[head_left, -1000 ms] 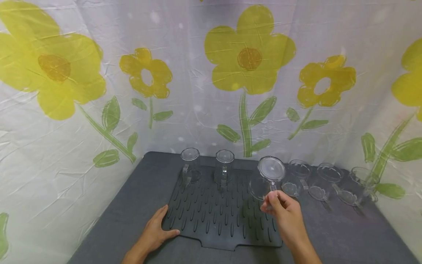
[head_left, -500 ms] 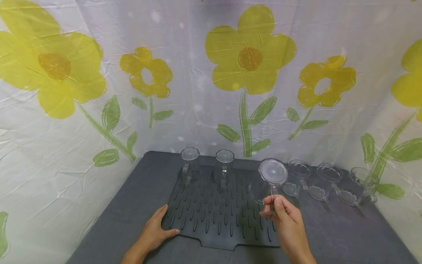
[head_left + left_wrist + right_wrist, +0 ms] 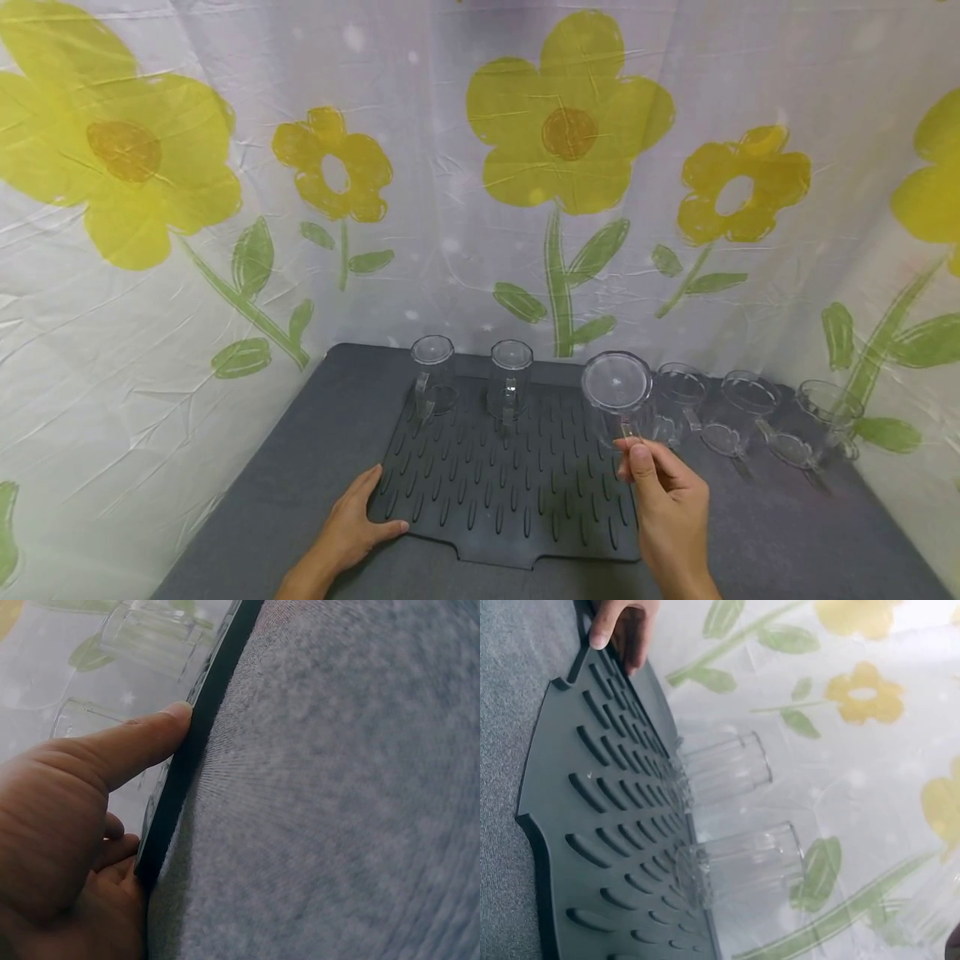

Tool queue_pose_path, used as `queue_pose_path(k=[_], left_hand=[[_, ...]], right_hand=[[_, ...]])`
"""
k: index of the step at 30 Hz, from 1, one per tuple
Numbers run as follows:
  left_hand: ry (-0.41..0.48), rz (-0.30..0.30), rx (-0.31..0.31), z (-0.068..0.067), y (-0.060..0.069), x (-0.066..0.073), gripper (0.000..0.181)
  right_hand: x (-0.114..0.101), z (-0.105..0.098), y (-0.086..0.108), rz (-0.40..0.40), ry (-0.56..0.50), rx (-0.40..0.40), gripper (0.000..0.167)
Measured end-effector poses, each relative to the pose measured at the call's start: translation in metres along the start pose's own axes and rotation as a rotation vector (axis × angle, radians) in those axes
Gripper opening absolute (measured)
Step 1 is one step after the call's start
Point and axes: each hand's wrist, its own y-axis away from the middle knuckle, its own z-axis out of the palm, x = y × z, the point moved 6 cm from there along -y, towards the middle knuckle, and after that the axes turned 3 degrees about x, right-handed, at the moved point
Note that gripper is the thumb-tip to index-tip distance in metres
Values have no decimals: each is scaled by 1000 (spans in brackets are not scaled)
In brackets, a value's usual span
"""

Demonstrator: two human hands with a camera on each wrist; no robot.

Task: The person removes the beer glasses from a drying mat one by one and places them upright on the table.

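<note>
We see the right hand (image 3: 663, 504) pinching the handle of a clear mug (image 3: 617, 383), base up, above the right rear part of the ribbed mat (image 3: 495, 547); its fingertips hide part of that handle, and we cannot tell whether the mug's rim touches the mat. The left hand (image 3: 351, 518) lies with fingers and thumb spread at the mat's front left corner, thumb along the front edge. Near the mat's back edge stand two upturned mugs, the left mug (image 3: 433, 375) by the rear left corner and the middle mug (image 3: 512, 377) beside it, their lower rims hard to make out against the dark ribs. Along the right rear part of the table (image 3: 318, 433), three mugs stand mouth up; the held mug partly covers the nearest mug (image 3: 681, 387), while the next mug (image 3: 748, 404) and the end mug (image 3: 825, 412) show through clear walls. In the right wrist view we get only a pale blur at the edge where the held mug might be.
</note>
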Motion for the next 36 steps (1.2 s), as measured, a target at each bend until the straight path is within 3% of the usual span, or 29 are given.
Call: queue_pose_path(k=[6, 13, 16, 21, 25, 29, 36], left_hand=[[-1, -12, -9, 0, 0, 0, 110], [14, -19, -2, -3, 0, 4, 108], [30, -24, 12, -6, -1, 8, 105], [59, -31, 27, -11, 0, 16, 99], [93, 1, 45, -14, 2, 24, 95], [118, 34, 70, -17, 3, 34, 91], [166, 62, 106, -23, 3, 54, 90]], right_hand=[[-1, -6, 0, -31, 92, 95, 12], [-4, -7, 1, -4, 160, 79, 13], [-7, -5, 1, -85, 167, 55, 13], [-11, -2, 0, -295, 95, 13, 18], [-15, 1, 0, -417, 230, 15, 20], [-21, 5, 1, -497, 379, 4, 18], [-26, 8, 2, -550, 436, -16, 22]])
